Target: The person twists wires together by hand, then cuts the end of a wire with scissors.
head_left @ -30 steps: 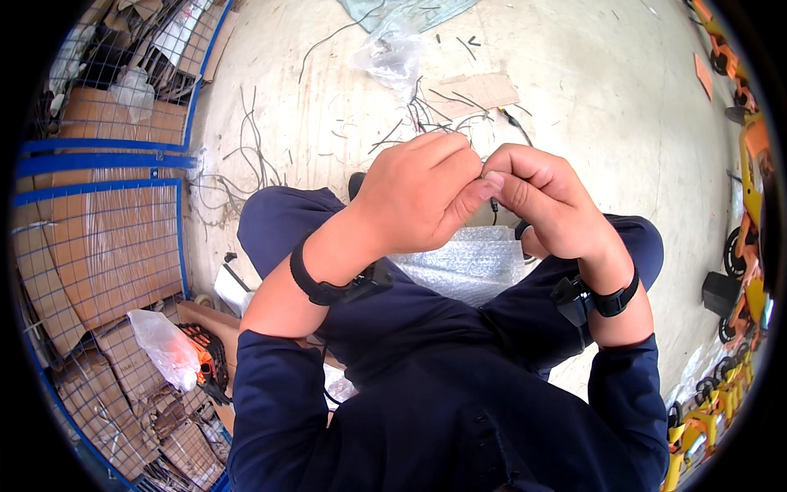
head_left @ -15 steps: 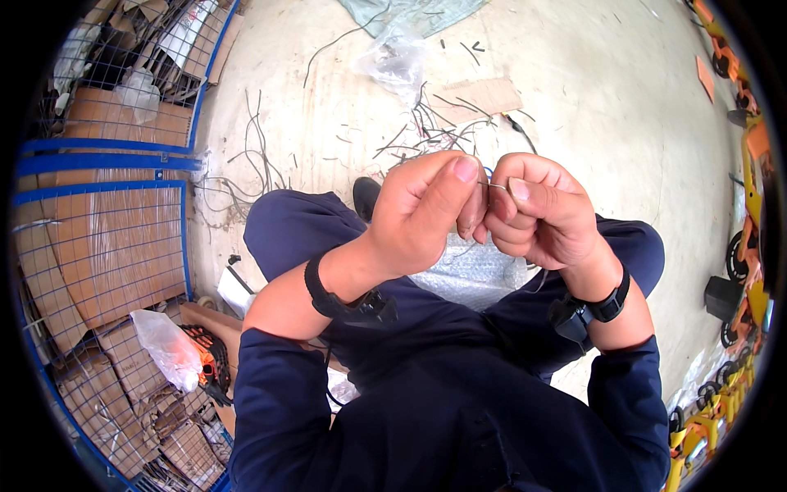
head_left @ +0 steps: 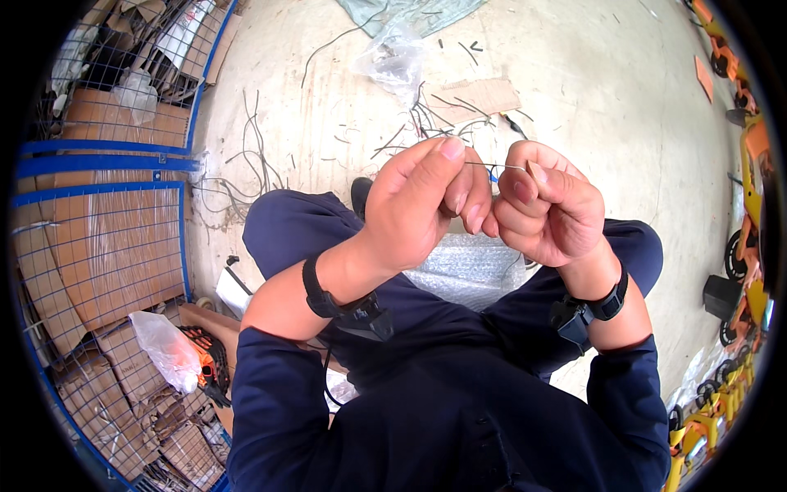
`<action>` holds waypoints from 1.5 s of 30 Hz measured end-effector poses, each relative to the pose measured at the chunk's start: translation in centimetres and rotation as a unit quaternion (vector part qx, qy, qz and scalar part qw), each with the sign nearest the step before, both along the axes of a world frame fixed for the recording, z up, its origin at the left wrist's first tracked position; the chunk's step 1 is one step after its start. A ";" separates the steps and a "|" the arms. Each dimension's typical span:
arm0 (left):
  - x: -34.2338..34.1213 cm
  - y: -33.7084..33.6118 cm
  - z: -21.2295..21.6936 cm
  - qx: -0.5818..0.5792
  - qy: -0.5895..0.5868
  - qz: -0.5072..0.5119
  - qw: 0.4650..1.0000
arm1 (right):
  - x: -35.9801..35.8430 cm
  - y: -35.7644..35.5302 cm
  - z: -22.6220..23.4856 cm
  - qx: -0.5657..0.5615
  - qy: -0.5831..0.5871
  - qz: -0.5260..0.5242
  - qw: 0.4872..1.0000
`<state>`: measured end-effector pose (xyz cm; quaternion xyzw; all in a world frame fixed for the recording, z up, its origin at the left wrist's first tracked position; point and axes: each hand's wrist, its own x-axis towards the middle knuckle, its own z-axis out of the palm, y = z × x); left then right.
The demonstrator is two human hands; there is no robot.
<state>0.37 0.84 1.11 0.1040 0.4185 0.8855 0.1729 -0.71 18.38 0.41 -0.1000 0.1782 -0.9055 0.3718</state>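
A thin, pale wire [head_left: 485, 164] runs level between my two hands above my lap. My left hand [head_left: 418, 197] pinches one end between thumb and forefinger. The other end is pinched by my right hand [head_left: 551, 205], its remaining fingers curled. The lower fingertips of both hands nearly meet below the wire. A small bit of blue [head_left: 493, 175] shows just under the wire; I cannot tell what it belongs to. Beneath my hands, between my thighs, lies a sheet of bubble wrap [head_left: 469, 275].
Cut black cable pieces [head_left: 392, 141] and a flat cardboard piece [head_left: 479, 98] lie on the floor ahead, with a clear plastic bag [head_left: 392, 59]. Blue mesh cages [head_left: 106, 193] of cardboard stand at left, a plastic bag [head_left: 166, 348] beside them. Yellow-orange wheeled frames [head_left: 750, 238] line the right.
My hands have drawn apart a little, the left moving left and the right slightly right. More of the wire now shows between them.
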 end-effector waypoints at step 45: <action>-1.6 -1.2 -1.2 -0.448 0.346 0.218 0.795 | -0.4 1.0 1.2 0.405 0.068 -0.064 0.910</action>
